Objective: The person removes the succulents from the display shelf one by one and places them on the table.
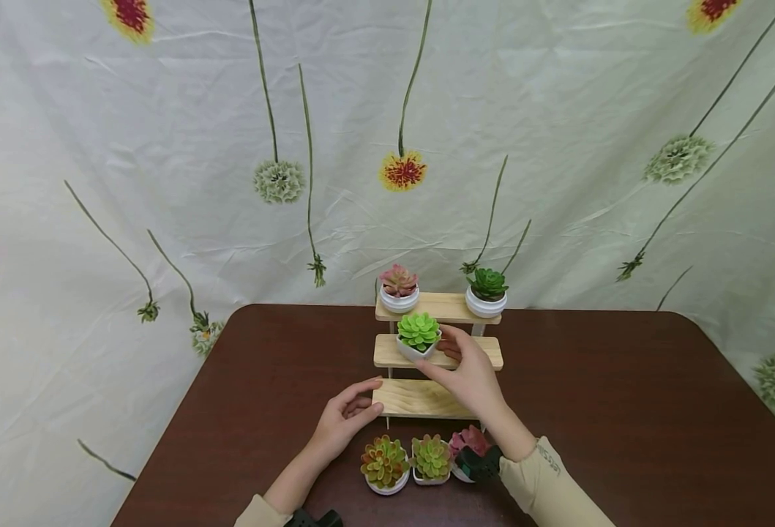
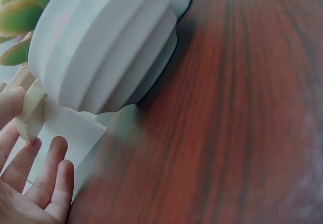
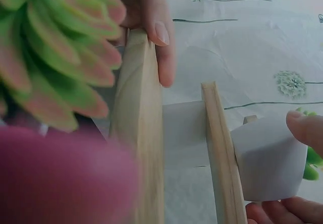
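A wooden three-tier stand [image 1: 420,399] faces me on the table. My left hand [image 1: 342,420] pinches the left end of its lowest shelf between thumb and fingers; the left wrist view shows the thumb on the wood's edge [image 2: 31,100]. With its thumb and fingers around the white pot [image 3: 270,158], my right hand [image 1: 469,372] holds a bright green succulent [image 1: 418,331] at the left part of the middle shelf. In the right wrist view, the pot's base is right at that shelf [image 3: 222,153]. On the top shelf stand a pink succulent [image 1: 399,282] and a dark green one [image 1: 488,285].
In front of the stand, a red-tipped green succulent [image 1: 384,462], a yellow-green one [image 1: 430,458] and a dark pink one [image 1: 469,441] stand in a row. My right wrist partly covers the pink one. A flower-print cloth [image 1: 361,132] hangs behind the dark brown table [image 1: 624,410].
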`<state>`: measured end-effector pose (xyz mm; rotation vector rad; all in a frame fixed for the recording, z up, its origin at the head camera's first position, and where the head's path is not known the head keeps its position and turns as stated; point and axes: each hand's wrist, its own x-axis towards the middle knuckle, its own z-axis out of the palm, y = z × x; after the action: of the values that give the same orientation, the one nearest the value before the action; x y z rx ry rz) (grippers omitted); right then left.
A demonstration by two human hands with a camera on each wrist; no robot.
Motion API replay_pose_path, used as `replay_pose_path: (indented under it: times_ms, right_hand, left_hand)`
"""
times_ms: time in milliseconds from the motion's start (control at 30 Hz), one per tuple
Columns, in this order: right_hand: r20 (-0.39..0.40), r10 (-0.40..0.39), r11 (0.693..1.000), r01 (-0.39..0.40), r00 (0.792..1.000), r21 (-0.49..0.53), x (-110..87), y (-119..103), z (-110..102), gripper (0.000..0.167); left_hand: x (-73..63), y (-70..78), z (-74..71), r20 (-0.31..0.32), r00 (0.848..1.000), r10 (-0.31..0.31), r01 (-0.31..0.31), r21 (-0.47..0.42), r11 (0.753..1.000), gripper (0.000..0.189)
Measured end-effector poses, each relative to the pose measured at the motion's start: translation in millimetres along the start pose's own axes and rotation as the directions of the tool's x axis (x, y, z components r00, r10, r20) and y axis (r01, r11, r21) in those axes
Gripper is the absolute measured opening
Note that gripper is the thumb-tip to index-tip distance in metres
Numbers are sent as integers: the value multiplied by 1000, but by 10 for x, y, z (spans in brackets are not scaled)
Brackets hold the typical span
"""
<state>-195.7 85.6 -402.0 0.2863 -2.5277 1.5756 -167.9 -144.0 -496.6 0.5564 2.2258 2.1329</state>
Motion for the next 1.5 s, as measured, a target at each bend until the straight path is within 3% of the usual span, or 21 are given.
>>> replay_pose_path:
  times_ms: [367,833,1500]
  right_hand:
    - [-42,-28,999,27,999,-39,0,9,15,60]
    - [-21,41,999,-42,999,-8,-97,12,-75,62]
    - [-66,-1,1000,2,998,19,-306,109,-219,54]
  left_hand:
    - [2,-6,-3,2,1000,3,-3,-4,1000,40]
    - [4,-20,-3,0,1000,-2,2,1,1000,39]
    - [-5,-2,1,-10,1000,8,-8,8,1000,41]
